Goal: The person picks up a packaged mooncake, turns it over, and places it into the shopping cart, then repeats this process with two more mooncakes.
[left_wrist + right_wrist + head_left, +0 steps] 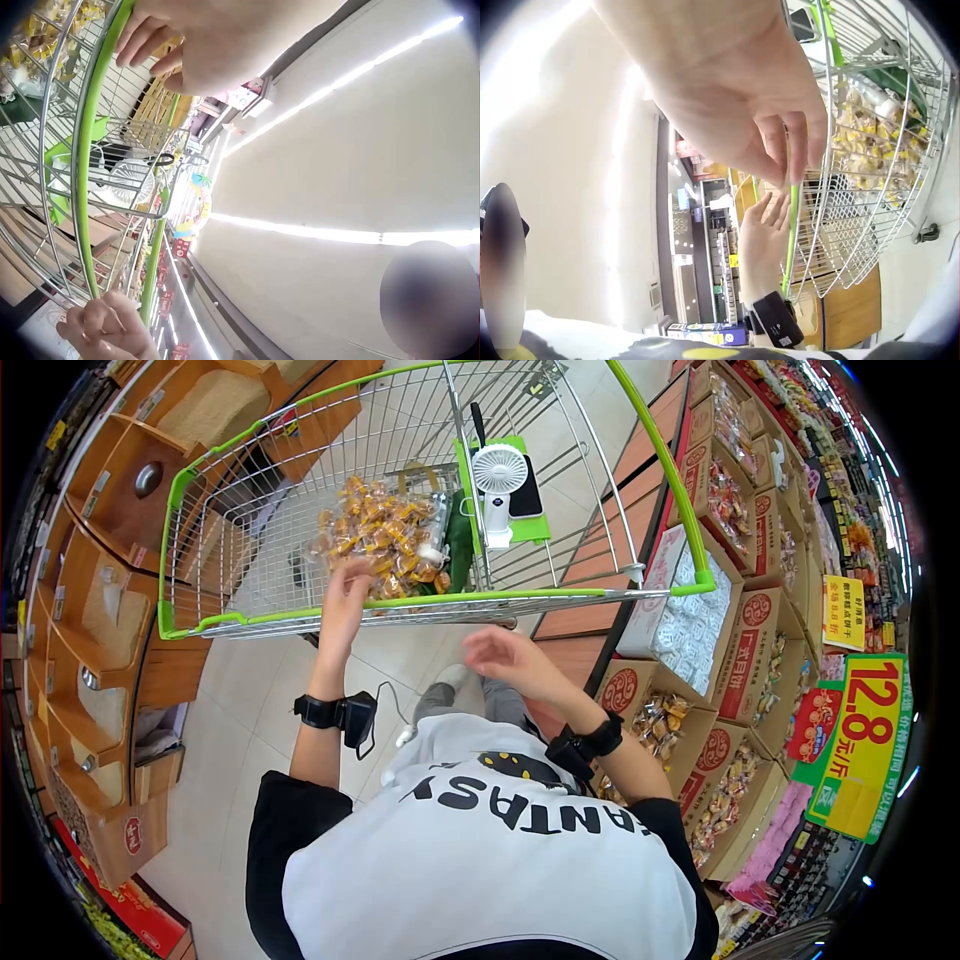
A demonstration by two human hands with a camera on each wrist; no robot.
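A shopping cart (300, 618) with green-edged rails stands in front of me. In its basket lies a clear bag of small snacks in orange and yellow wrappers (378, 532), beside a dark green item (459, 545). My left hand (345, 598) is at the near rail, its fingers loosely bent over the basket side close to the snacks. My right hand (513, 662) hangs in the air on the near side of the rail, fingers loosely curled and holding nothing. In the right wrist view both the right hand (742, 112) and the left hand (765, 244) appear along the green rail.
A white handheld fan (499, 472) and a black phone (525, 490) lie on the cart's green seat flap. Cardboard boxes (752, 650) of wrapped snacks line the right, with a yellow price sign (866, 745). Wooden bins (105, 630) stand on the left, beside the tiled floor (235, 710).
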